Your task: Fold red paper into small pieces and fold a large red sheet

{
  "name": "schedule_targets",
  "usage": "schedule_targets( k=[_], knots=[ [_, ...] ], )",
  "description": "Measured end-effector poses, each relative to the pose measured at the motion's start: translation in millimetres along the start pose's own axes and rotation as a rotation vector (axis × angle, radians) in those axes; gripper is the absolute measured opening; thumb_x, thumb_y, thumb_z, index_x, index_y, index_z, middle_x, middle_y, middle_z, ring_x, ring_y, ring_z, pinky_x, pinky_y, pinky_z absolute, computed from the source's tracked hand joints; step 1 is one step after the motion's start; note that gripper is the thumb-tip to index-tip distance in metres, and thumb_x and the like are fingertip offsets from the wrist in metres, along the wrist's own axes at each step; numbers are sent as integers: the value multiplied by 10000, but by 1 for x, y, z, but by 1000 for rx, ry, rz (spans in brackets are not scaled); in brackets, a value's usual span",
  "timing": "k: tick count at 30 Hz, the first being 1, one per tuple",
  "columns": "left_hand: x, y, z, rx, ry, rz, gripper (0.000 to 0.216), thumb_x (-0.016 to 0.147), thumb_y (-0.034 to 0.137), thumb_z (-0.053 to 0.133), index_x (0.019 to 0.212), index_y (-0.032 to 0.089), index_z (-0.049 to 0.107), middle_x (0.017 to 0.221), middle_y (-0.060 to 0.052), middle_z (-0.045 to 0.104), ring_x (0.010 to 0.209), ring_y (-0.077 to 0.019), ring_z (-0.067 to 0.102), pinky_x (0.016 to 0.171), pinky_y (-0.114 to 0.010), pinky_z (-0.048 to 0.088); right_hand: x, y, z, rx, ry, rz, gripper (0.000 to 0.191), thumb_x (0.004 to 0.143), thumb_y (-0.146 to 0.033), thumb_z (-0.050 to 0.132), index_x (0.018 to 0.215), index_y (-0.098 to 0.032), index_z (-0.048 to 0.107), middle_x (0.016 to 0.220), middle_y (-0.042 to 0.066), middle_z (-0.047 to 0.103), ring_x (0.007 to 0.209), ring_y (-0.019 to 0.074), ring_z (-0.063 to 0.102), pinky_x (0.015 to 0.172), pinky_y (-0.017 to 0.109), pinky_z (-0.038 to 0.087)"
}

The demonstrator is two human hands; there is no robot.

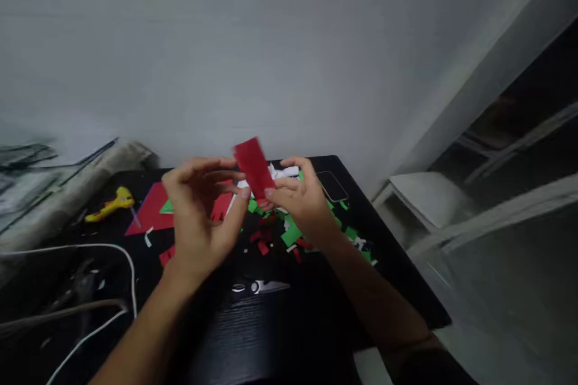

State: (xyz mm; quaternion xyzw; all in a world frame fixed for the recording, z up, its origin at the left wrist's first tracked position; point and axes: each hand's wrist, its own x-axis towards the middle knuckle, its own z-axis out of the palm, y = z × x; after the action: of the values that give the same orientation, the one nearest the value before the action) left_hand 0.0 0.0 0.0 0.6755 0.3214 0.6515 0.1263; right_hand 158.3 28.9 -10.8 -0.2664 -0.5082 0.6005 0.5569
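Note:
A strip of red paper (254, 167), seemingly folded or stacked, is held up above the black table. The thumb and fingers of my right hand (303, 200) pinch its lower end. To the left of the strip, my left hand (198, 213) is curved with thumb and fingers apart, its fingertips close to the paper's edge. Whether they touch it is hard to tell. Below my hands a pair of scissors (266, 287) lies on the table, its handles partly lost in the dark surface.
Green paper scraps (292, 233) and red scraps (262, 246) litter the black table (307, 313). A yellow glue gun (111, 204) lies at left beside a red sheet (151, 213). A phone (332, 186) rests at back right. A white cable (129, 258) loops along the left.

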Motion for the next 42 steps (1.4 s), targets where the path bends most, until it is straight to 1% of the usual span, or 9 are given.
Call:
schedule_targets(
  k=[2,5,9,11,15,23,26,30,42],
  knots=[
    [0,2,-1,9,40,-27,601,806,105,761,1232,278,374,1222,-68,583,948,-171,689,775,-316,576,-1,-1,1,-1,32,-18,521,749,-245,780,1082,-283,381,787,-66,680,617,145,722,659,306,627],
    [1,1,-3,65,25,-127,553,808,165,779,1221,268,426,1147,-44,613,923,-162,681,771,-299,568,-2,-3,2,-24,54,-53,427,763,-264,777,1005,-271,426,819,-48,664,647,148,718,673,314,626],
    [2,-5,-8,130,-172,-336,205,880,289,716,1025,210,594,903,-11,658,779,-137,655,693,-260,540,-4,-2,1,-86,27,-102,210,804,-289,753,899,-232,574,878,-10,675,733,147,714,742,325,629],
    [3,-6,-10,124,-260,-390,121,918,315,658,929,196,634,823,-4,662,718,-130,641,659,-254,523,-4,-2,0,-117,14,-111,139,820,-274,738,910,-221,646,916,8,705,762,150,720,788,340,630],
    [4,-2,-11,129,-309,-380,134,938,298,617,861,194,653,775,6,666,698,-124,629,648,-245,500,-4,-1,0,-141,23,-114,112,808,-261,748,900,-210,708,907,18,744,750,155,733,816,362,637],
    [3,-3,-10,128,-261,-307,91,911,272,672,856,200,656,773,24,656,680,-103,613,631,-218,480,-9,-3,3,-190,23,-153,97,810,-215,719,903,-204,744,854,15,741,794,160,746,833,341,646],
    [3,-4,-10,126,-259,-312,102,908,276,675,845,197,660,760,24,656,672,-104,611,634,-218,479,-10,-4,3,-288,55,-216,97,792,-197,744,887,-209,753,939,30,740,869,165,733,838,318,638],
    [2,-3,-10,116,-253,-333,118,892,284,693,830,189,659,760,19,660,682,-111,618,653,-226,486,-10,-1,5,-362,116,-316,69,781,-209,771,841,-209,737,900,23,725,829,156,715,787,294,639],
    [1,-1,-10,105,-245,-349,137,926,312,661,860,192,674,735,11,665,649,-109,609,597,-221,469,-14,-2,7,-424,113,-364,62,812,-184,754,864,-216,749,922,22,722,825,146,712,769,283,642]
  ],
)
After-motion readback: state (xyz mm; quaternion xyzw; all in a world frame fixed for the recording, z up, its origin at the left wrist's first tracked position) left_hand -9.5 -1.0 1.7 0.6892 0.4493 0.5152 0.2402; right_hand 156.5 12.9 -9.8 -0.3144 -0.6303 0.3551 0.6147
